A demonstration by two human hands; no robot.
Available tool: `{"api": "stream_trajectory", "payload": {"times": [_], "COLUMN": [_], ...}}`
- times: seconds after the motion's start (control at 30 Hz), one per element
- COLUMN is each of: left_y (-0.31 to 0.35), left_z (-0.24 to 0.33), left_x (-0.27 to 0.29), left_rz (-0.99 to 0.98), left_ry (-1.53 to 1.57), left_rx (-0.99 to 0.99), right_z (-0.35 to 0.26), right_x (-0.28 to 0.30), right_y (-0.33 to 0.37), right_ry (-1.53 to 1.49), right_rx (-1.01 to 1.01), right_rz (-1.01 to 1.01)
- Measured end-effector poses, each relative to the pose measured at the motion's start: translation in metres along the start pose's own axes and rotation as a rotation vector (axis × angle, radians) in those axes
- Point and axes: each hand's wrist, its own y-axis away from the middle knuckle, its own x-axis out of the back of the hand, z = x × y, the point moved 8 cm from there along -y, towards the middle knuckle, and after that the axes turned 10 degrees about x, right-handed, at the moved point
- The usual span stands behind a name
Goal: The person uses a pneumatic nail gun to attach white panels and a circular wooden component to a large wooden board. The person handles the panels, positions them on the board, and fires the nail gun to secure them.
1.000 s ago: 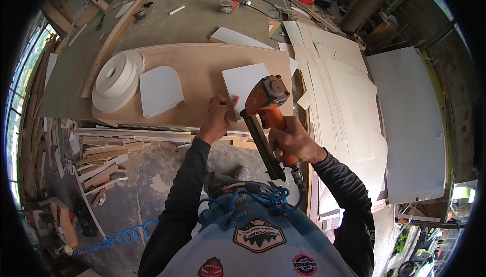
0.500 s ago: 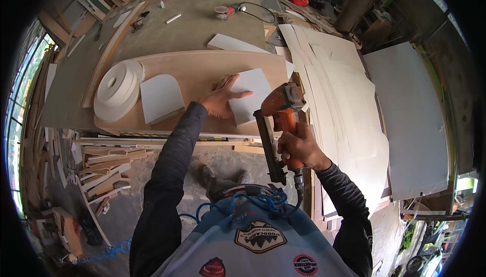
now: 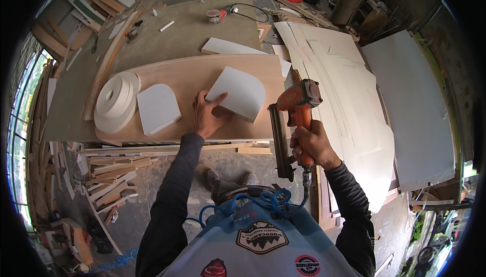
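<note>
My left hand (image 3: 206, 117) grips the lower left corner of a white block (image 3: 237, 91), thumb on its top face and the other fingers at its side and partly hidden. The block has one rounded corner and tilts a little over a brown wooden board (image 3: 190, 82). In my right hand (image 3: 315, 144) is an orange and black air nailer (image 3: 302, 102), held upright by its handle, apart from the block. A hose fitting joins its lower end. A similar white block (image 3: 158, 108) lies left of my left hand, beside stacked round white pieces (image 3: 117, 96).
The board lies on a large workbench (image 3: 177, 39) with a corded angle grinder (image 3: 220, 15) farther back. White sheets (image 3: 344, 110) are stacked on the right. Offcuts (image 3: 114, 176) pile up at lower left, and a blue air hose (image 3: 268, 194) loops at my waist.
My left hand has gone from lying on the block to gripping its corner. The block has turned and lifted at an angle. The nailer has shifted slightly right.
</note>
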Motion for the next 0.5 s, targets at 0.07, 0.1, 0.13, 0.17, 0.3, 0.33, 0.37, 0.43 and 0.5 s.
{"api": "stream_trajectory", "payload": {"times": [0.07, 0.1, 0.13, 0.17, 0.3, 0.33, 0.37, 0.43, 0.5], "left_y": [0.021, 0.029, 0.037, 0.041, 0.043, 0.044, 0.044, 0.043, 0.041], "left_z": [0.005, 0.011, 0.017, 0.019, 0.012, 0.011, 0.011, 0.004, -0.002], "left_x": [0.004, 0.002, -0.001, -0.002, -0.002, 0.001, 0.002, 0.006, 0.007], "left_rz": [0.123, 0.141, 0.159, 0.177, 0.133, 0.134, 0.136, 0.131, 0.101], "left_ry": [-0.017, 0.010, 0.036, 0.062, 0.152, 0.154, 0.156, 0.221, 0.274], "left_rx": [0.091, 0.115, 0.139, 0.164, 0.150, 0.126, 0.103, 0.108, 0.130], "right_z": [-0.006, -0.009, -0.010, -0.010, -0.015, -0.017, -0.016, -0.014, -0.014], "right_x": [-0.001, 0.000, 0.000, -0.001, -0.009, -0.011, -0.010, -0.013, -0.015], "right_y": [-0.005, -0.007, -0.010, -0.014, -0.029, -0.033, -0.036, -0.044, -0.048], "right_ry": [0.001, 0.006, 0.002, -0.002, -0.005, 0.011, 0.024, 0.039, 0.060], "right_rx": [0.007, 0.008, 0.015, 0.023, 0.014, 0.020, 0.023, 0.031, -0.001], "right_rz": [0.005, 0.009, -0.008, -0.026, -0.065, -0.070, -0.083, -0.121, -0.138]}}
